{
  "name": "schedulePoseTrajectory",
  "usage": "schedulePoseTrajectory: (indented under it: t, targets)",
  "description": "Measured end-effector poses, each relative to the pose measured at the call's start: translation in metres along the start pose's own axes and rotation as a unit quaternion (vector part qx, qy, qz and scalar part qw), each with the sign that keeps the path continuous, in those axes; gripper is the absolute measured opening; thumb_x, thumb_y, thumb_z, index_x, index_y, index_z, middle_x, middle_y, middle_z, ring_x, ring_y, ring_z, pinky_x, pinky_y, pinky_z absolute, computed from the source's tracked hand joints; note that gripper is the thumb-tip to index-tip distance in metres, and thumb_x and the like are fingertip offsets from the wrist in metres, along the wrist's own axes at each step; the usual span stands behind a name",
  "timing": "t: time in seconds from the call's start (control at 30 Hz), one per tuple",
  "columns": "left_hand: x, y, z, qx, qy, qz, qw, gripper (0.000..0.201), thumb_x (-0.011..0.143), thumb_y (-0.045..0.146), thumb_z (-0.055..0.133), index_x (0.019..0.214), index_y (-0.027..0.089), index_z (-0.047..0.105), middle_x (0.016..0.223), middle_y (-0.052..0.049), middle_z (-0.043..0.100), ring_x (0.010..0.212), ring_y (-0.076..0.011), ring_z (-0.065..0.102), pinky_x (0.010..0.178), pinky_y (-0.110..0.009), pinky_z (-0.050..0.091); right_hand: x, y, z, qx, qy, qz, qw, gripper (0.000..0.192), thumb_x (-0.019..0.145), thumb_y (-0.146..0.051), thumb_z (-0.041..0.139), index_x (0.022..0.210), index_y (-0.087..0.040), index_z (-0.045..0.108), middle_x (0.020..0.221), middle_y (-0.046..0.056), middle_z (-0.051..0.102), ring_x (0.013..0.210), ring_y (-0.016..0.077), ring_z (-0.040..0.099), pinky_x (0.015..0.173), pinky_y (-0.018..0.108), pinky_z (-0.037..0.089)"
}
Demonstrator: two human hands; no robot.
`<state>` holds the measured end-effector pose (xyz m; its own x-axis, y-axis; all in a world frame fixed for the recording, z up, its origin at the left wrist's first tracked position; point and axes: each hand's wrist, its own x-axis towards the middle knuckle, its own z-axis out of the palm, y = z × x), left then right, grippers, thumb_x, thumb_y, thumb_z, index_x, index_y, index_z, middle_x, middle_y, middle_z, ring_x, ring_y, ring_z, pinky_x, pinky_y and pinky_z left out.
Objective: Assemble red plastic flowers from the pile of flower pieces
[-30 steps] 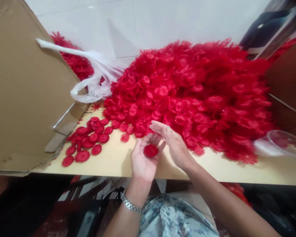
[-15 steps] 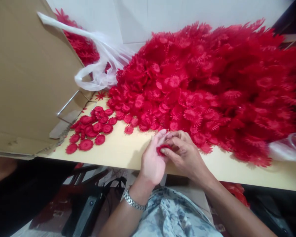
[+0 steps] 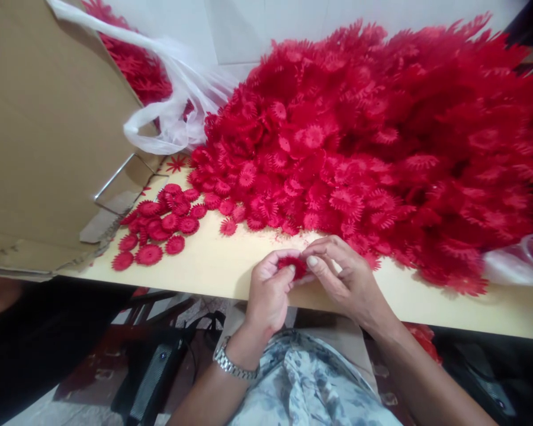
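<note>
Pinched under the thumb of my left hand [image 3: 269, 290] is a small round red flower piece [image 3: 298, 267] with a fringed rim. My right hand [image 3: 349, 275] is at the flower's right edge, its thumb and forefinger closed together on the rim; the exact contact is partly hidden. Both hands are just above the front edge of the pale table [image 3: 213, 260]. Behind them rises a big heap of loose red flower cut-outs [image 3: 320, 148]. A small group of thicker, round red flowers [image 3: 148, 254] lies to the left.
On the left stands a large cardboard box [image 3: 48, 136] with a white plastic bag [image 3: 169, 127] beside it. Clear plastic [image 3: 515, 260] lies at the right. Below the table edge is a dark bag [image 3: 151, 373]. A person's dark-clothed leg [image 3: 48, 331] is at lower left.
My left hand has turned and closed its fingers and thumb over the flower piece. My right thumb has shifted from the flower's face to its right edge. The view has tilted slightly.
</note>
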<state>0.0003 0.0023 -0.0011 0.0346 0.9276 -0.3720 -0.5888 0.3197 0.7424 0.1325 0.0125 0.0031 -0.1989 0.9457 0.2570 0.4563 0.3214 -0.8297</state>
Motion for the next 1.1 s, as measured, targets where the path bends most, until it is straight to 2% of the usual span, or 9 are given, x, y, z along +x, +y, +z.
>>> schedulePoseTrajectory:
  t: [0.17,0.37,0.5,0.63,0.73,0.83,0.9,1.0,1.1]
  targets:
    - [-0.002,-0.001,-0.001,0.067,0.001,0.002,0.998,0.007,0.070,0.017,0.063,0.075,0.012,0.060,0.059,0.000,0.064,0.049,-0.0136,0.063,0.050,-0.026,0.054,-0.003,0.003,-0.002,0.011,0.023,-0.001,1.000,0.014,0.090,-0.028,0.049,0.089,-0.020,0.060,0.087,0.005,0.061,0.087,0.0175,0.059,0.075,0.032,0.048]
    - [-0.005,0.001,-0.001,0.124,-0.012,-0.033,0.992,0.025,0.070,0.036,0.068,0.074,0.014,0.056,0.050,0.003,0.061,0.035,-0.0112,0.057,0.035,-0.020,0.047,-0.007,0.000,-0.004,0.005,0.029,-0.001,1.000,0.014,0.090,-0.028,0.048,0.087,-0.020,0.060,0.085,0.005,0.063,0.084,0.0176,0.060,0.073,0.032,0.048]
    - [-0.005,0.000,-0.005,0.166,-0.030,-0.023,0.985,0.029,0.072,0.043,0.065,0.068,0.016,0.055,0.046,0.005,0.056,0.029,-0.0077,0.049,0.028,-0.016,0.037,-0.010,-0.005,-0.006,-0.015,0.035,-0.026,0.999,0.012,0.089,-0.027,0.050,0.089,-0.021,0.059,0.082,0.004,0.063,0.078,0.0167,0.060,0.069,0.030,0.047]
    - [-0.004,-0.001,-0.009,0.213,-0.037,-0.005,0.976,0.032,0.075,0.045,0.063,0.063,0.017,0.054,0.043,0.007,0.051,0.027,-0.0040,0.042,0.027,-0.013,0.028,-0.010,-0.008,-0.006,-0.025,-0.010,-0.056,0.998,0.008,0.087,-0.029,0.055,0.089,-0.021,0.057,0.081,0.003,0.061,0.077,0.0154,0.058,0.066,0.028,0.046]
    - [-0.005,-0.001,-0.010,0.228,-0.029,0.005,0.973,0.040,0.074,0.049,0.063,0.056,0.017,0.050,0.041,0.008,0.045,0.028,-0.0024,0.037,0.027,-0.013,0.024,-0.008,-0.009,-0.006,-0.007,-0.058,-0.050,0.997,0.010,0.085,-0.029,0.060,0.087,-0.020,0.056,0.079,0.002,0.060,0.073,0.0138,0.057,0.064,0.026,0.045]
    - [-0.006,0.000,-0.010,0.251,-0.037,0.024,0.967,0.044,0.075,0.052,0.061,0.054,0.016,0.048,0.043,0.007,0.045,0.031,-0.0024,0.037,0.030,-0.014,0.025,-0.007,-0.010,-0.009,0.024,-0.086,-0.030,0.996,0.008,0.085,-0.026,0.059,0.082,-0.020,0.057,0.075,0.001,0.059,0.070,0.0127,0.056,0.062,0.024,0.044]
    - [-0.007,0.001,-0.011,0.265,-0.059,0.028,0.962,0.043,0.078,0.055,0.056,0.058,0.017,0.051,0.045,0.006,0.048,0.033,-0.0038,0.041,0.032,-0.015,0.028,-0.005,-0.010,-0.010,0.027,-0.084,-0.023,0.996,0.009,0.086,-0.023,0.057,0.079,-0.019,0.059,0.072,0.001,0.060,0.068,0.0123,0.056,0.061,0.024,0.044]
    - [-0.008,0.001,-0.012,0.251,-0.100,0.012,0.963,0.041,0.083,0.055,0.048,0.066,0.017,0.053,0.048,0.004,0.052,0.039,-0.0083,0.051,0.037,-0.017,0.039,-0.005,-0.009,-0.010,-0.019,-0.071,-0.057,0.996,0.015,0.088,-0.017,0.052,0.075,-0.018,0.060,0.068,0.002,0.061,0.066,0.0130,0.055,0.060,0.026,0.043]
    - [-0.008,0.000,-0.013,0.208,-0.130,-0.010,0.969,0.033,0.085,0.046,0.051,0.070,0.017,0.056,0.051,0.002,0.057,0.044,-0.0115,0.057,0.044,-0.021,0.048,-0.006,-0.007,-0.006,-0.068,-0.038,-0.100,0.992,0.019,0.088,-0.015,0.048,0.073,-0.017,0.060,0.068,0.004,0.061,0.065,0.0138,0.055,0.060,0.027,0.042]
